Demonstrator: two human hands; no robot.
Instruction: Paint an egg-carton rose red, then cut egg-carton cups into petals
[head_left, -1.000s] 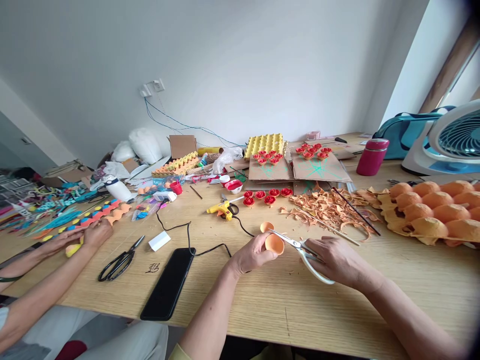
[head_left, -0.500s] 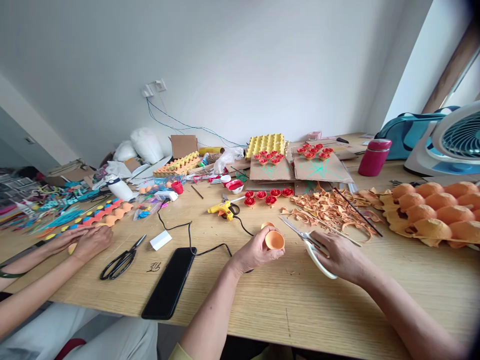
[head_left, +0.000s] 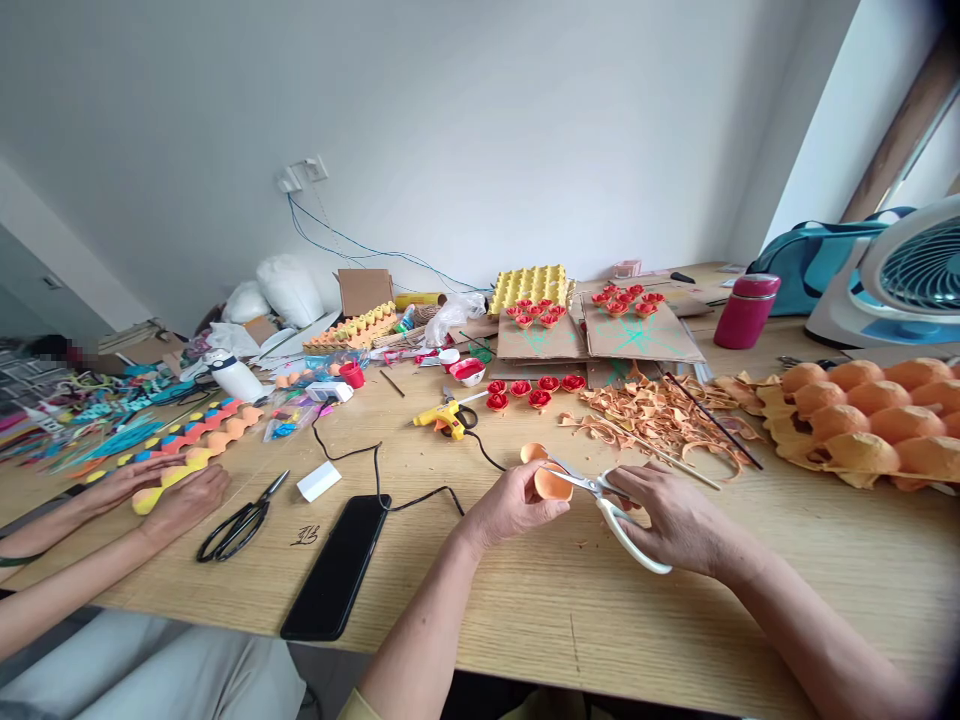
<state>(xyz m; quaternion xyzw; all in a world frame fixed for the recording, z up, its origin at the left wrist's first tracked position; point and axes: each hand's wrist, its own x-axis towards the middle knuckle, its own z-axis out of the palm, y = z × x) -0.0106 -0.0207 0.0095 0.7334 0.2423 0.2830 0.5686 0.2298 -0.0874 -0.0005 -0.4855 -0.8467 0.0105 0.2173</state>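
Note:
Between its fingers and thumb, my left hand (head_left: 511, 512) pinches an orange egg-carton cup (head_left: 553, 486), with its hollow facing up. A second orange cup (head_left: 533, 453) shows just behind it; whether it rests on the table or against my fingers I cannot tell. White-handled scissors (head_left: 598, 487) are in my right hand (head_left: 679, 515), fingers through the loops. Their blades are parted and reach over the rim of the held cup. Beyond my hands lie orange carton scraps (head_left: 645, 415) and several red paper flowers (head_left: 539, 398).
A yellow glue gun (head_left: 444, 418) with a black cord lies ahead. Left are a phone (head_left: 337, 570), black scissors (head_left: 244, 517) and a co-worker's hands (head_left: 184, 500) on a yellow carton strip. An orange egg tray (head_left: 870, 420), pink flask (head_left: 747, 312) and fan (head_left: 900, 275) stand right.
The scissors in my right hand have moved left, so their blades now meet the cup's rim. My left hand has tilted the cup. The co-worker's yellow strip shows more.

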